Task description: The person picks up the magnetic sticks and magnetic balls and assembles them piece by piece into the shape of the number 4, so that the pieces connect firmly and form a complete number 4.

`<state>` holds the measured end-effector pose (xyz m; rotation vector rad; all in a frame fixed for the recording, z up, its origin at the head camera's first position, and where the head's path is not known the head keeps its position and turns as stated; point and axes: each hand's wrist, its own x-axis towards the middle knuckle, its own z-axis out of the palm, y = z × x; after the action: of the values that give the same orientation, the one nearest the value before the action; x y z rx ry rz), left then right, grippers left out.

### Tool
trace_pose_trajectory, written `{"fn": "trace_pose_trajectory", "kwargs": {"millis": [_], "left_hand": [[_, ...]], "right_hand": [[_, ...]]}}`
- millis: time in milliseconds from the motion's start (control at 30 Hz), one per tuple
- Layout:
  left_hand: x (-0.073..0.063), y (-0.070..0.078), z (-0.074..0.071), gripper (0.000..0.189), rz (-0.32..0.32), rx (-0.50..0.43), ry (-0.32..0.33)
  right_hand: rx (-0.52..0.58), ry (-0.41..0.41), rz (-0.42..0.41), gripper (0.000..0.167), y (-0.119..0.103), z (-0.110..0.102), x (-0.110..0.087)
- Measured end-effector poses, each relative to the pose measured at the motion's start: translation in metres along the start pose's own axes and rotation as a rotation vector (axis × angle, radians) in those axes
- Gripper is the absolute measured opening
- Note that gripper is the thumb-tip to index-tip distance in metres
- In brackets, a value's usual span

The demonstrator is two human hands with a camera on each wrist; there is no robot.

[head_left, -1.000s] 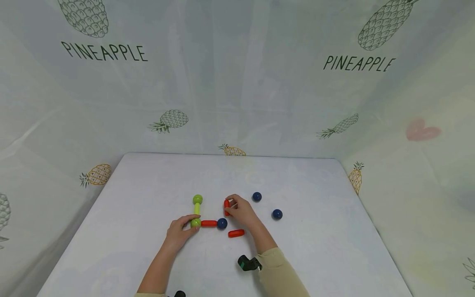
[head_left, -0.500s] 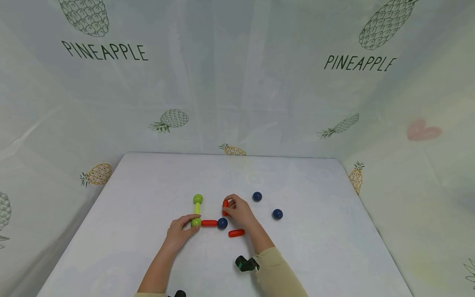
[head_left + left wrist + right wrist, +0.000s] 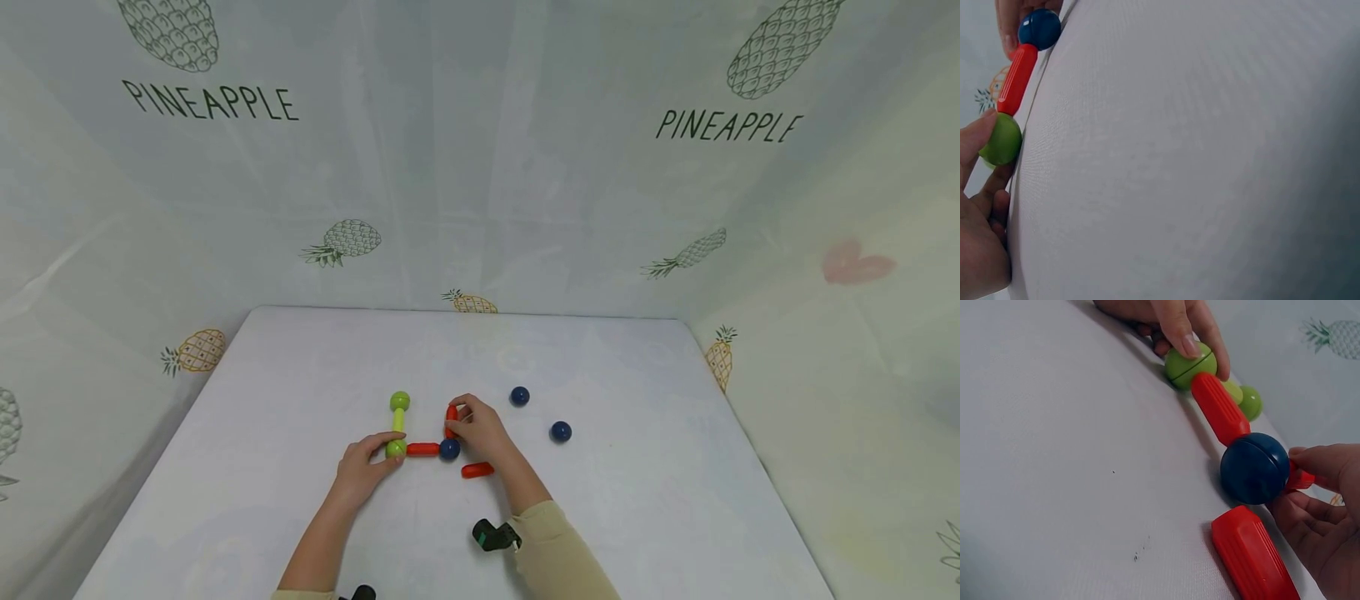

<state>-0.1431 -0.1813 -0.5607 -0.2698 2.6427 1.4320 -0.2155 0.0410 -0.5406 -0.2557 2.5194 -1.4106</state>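
Note:
My left hand (image 3: 363, 471) pinches a green ball (image 3: 396, 450) between thumb and finger. From that ball a yellow-green rod (image 3: 398, 421) runs away to a second green ball (image 3: 400, 401). A red rod (image 3: 423, 450) joins it on the right to a blue ball (image 3: 449, 449). My right hand (image 3: 480, 428) pinches another red rod (image 3: 452, 417), whose near end meets the far side of the blue ball. In the right wrist view most of this held red rod (image 3: 1300, 479) is hidden behind the blue ball (image 3: 1255, 469) and the fingers.
A loose red rod (image 3: 477, 471) lies beside my right wrist. Two loose blue balls, one farther back (image 3: 520, 396) and one nearer (image 3: 560, 432), rest to the right on the white table (image 3: 645, 500). A pineapple-print cloth (image 3: 480, 167) hangs behind the table.
My right hand has shifted slightly left and toward me, bringing its red rod from apart to against the blue ball. The left hand has stayed on the green ball.

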Motion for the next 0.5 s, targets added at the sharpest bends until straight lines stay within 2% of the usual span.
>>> {"fn": "trace_pose_trajectory", "kwargs": {"millis": [500], "left_hand": [[-0.0026,0.0017,-0.0003,0.037,0.042,0.039,0.024]], "right_hand": [[0.000,0.011,0.001,0.031,0.0002,0.0023,-0.0003]]}}
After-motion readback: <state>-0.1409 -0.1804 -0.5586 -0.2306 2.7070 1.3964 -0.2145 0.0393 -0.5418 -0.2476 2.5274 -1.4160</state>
